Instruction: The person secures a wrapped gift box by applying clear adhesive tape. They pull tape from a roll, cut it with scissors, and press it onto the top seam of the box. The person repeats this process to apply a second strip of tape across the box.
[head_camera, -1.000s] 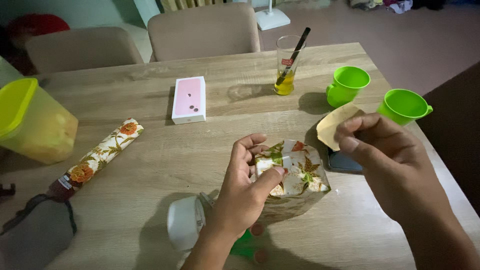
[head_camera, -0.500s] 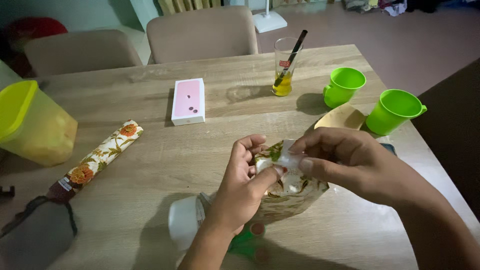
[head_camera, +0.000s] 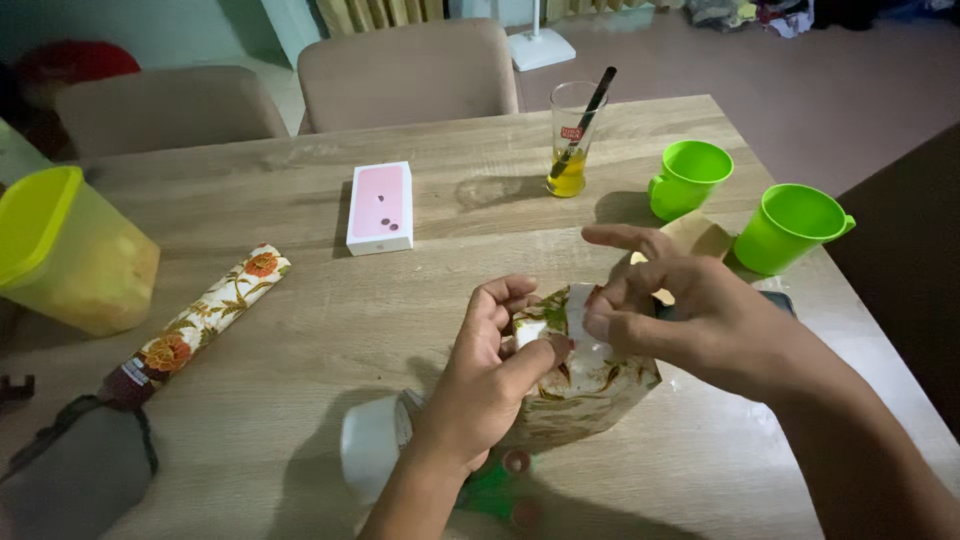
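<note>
In the lower middle of the frame, two hands work on a box wrapped in flowery paper (head_camera: 590, 385). The box sits on the wooden table (head_camera: 300, 330). The left hand (head_camera: 485, 375) holds the box at its left top edge, with the thumb pressed on the paper and the fingers curled behind it. The right hand (head_camera: 690, 315) pinches a small clear strip of tape (head_camera: 578, 318) at the top of the box, with thumb and one finger close together. Its first finger sticks out straight.

A white tape roll (head_camera: 372, 445) lies just left of the left wrist.

At the left of the frame lies a roll of the same flowery paper (head_camera: 200, 320). Further left stands a yellow tub with a green lid (head_camera: 65, 255).

Near the top middle lies a pink and white box (head_camera: 380, 207). To its right stands a glass with yellow drink and a dark straw (head_camera: 572, 140). Two green cups (head_camera: 690, 178) (head_camera: 793, 227) stand at the upper right. A tan paper piece (head_camera: 695, 238) lies between them, behind the right hand.
</note>
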